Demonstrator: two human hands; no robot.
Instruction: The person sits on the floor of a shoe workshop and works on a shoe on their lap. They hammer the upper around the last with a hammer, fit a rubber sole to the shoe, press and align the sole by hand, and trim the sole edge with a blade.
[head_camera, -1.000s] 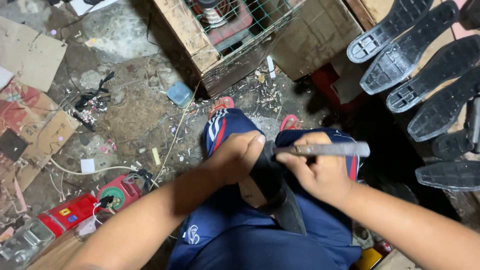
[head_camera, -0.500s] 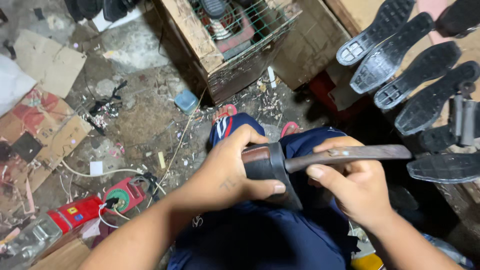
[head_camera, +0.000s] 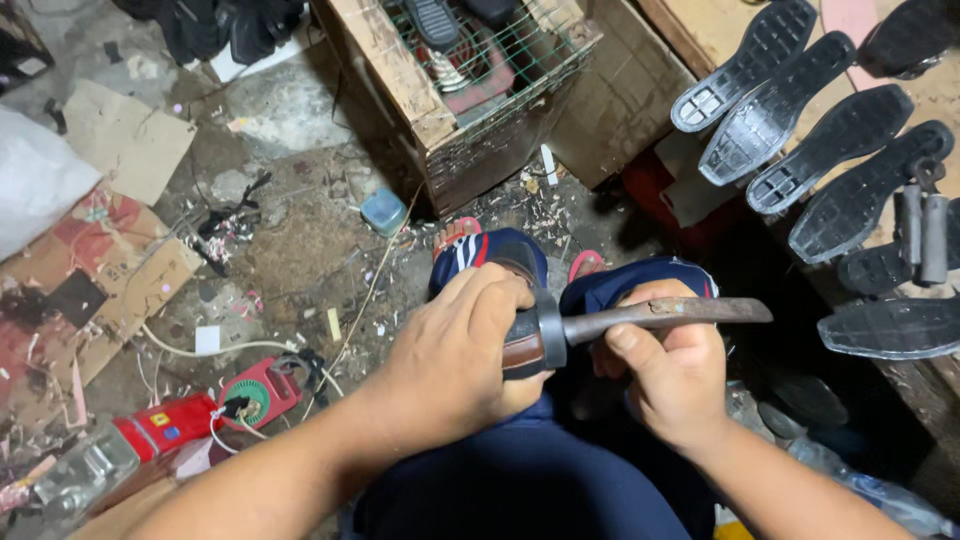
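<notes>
Head view: the left hand (head_camera: 470, 350) wraps a dark shoe heel with a brown leather edge (head_camera: 525, 340) over the lap; the right hand (head_camera: 670, 370) grips a long rusty metal blade (head_camera: 660, 315), its long axis running three o'clock from the heel, black rubber soles (head_camera: 800, 130) lying at two o'clock

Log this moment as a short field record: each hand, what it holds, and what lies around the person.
left hand: wrapped over a dark shoe held on the lap
right hand: gripping a long metal tool, its end against the shoe's edge
right side: row of black shoe soles on a wooden surface
ahead: wooden crate with wire mesh top
floor left: red device with white cord, cardboard scraps
</notes>
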